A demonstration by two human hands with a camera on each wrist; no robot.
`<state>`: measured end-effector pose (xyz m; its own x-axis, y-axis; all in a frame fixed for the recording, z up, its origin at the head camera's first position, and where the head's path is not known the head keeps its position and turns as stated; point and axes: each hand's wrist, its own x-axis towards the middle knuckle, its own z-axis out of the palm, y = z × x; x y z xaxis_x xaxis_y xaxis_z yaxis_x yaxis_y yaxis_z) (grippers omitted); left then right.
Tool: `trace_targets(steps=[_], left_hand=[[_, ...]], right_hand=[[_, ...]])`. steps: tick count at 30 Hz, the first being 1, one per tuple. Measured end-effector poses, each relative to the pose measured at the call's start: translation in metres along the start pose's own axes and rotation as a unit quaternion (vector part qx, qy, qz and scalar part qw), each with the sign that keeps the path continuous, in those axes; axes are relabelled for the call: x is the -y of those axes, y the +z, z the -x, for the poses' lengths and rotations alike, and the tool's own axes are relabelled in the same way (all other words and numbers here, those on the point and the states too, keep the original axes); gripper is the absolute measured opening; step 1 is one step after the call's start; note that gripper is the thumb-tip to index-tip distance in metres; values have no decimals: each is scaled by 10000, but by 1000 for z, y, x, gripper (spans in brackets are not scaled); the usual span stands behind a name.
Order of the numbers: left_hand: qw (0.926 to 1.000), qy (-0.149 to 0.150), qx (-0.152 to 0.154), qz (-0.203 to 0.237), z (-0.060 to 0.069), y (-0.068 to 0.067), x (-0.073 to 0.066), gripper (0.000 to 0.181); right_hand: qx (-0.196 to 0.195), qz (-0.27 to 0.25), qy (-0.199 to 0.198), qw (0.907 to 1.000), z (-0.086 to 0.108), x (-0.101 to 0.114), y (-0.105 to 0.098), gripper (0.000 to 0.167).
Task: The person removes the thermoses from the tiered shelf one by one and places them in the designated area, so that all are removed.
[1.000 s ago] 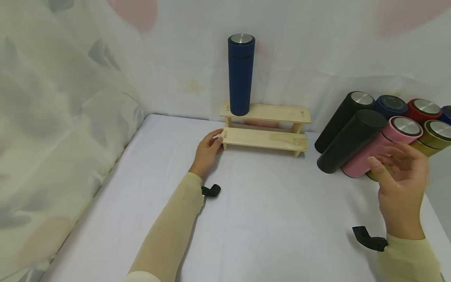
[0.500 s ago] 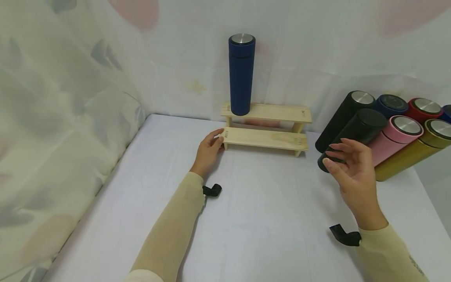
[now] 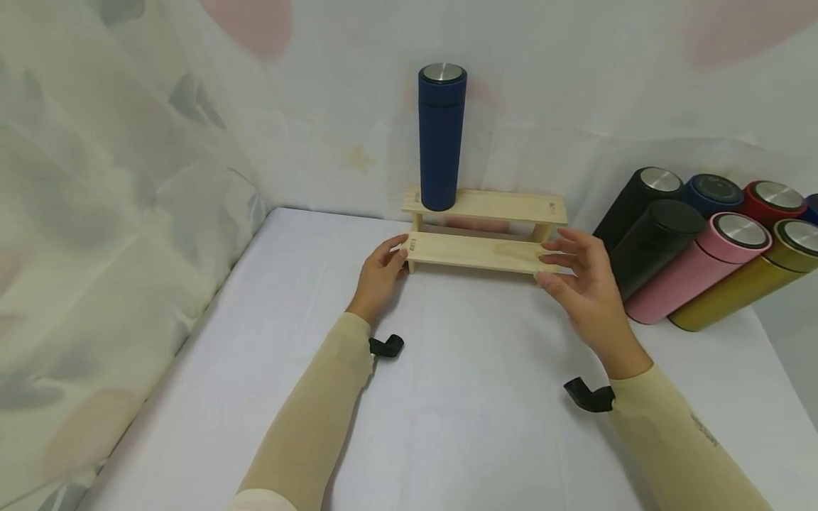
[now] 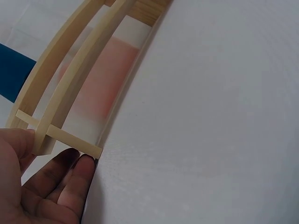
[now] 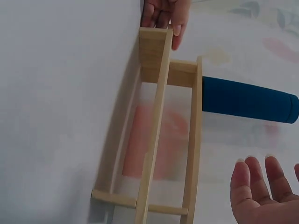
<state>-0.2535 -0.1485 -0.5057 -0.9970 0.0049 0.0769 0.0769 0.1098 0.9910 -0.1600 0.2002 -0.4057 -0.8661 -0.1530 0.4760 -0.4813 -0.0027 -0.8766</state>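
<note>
A two-step wooden display stand (image 3: 473,251) stands at the back of the white table. On its upper step, toward the left end, a dark blue thermos bottle (image 3: 441,138) stands upright. My left hand (image 3: 379,275) holds the left end of the lower step; the left wrist view has the thumb at the board (image 4: 74,79) and the fingers beside the end leg. At the right end of the stand hovers my right hand (image 3: 584,291), fingers spread and slightly bent. In the right wrist view these fingers (image 5: 256,179) are apart from the wood, with nothing held.
Several thermos bottles lean in a group on the right: black (image 3: 658,238), pink (image 3: 718,259), gold (image 3: 757,280), red (image 3: 773,200) and blue (image 3: 711,191). A patterned cloth (image 3: 115,234) hangs along the left side and the back. The table (image 3: 460,383) has a white cover.
My right hand has moved left, from in front of the pink and gold bottles, past the black ones, to the stand's right end. My left hand stays at the stand's left end.
</note>
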Motion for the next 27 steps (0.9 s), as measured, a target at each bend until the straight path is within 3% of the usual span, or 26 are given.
trace_targets(steps=[4, 7, 15, 22, 27], left_hand=[[10000, 26, 24, 26, 0, 0, 1, 39], [10000, 51, 35, 73, -1, 0, 1, 39], [9999, 74, 44, 83, 0, 1, 1, 40], [10000, 16, 37, 67, 1, 1, 0, 39], [9999, -38, 43, 129, 0, -1, 0, 40]], right_hand=[[39, -162, 176, 9997, -12, -6, 7, 48], [44, -434, 319, 9985, -20, -8, 13, 46], [29, -1208, 574, 9910, -45, -16, 27, 70], [-74, -1094, 736, 9912, -71, -24, 39, 81], [12, -953, 874, 9916, -90, -26, 50, 77]])
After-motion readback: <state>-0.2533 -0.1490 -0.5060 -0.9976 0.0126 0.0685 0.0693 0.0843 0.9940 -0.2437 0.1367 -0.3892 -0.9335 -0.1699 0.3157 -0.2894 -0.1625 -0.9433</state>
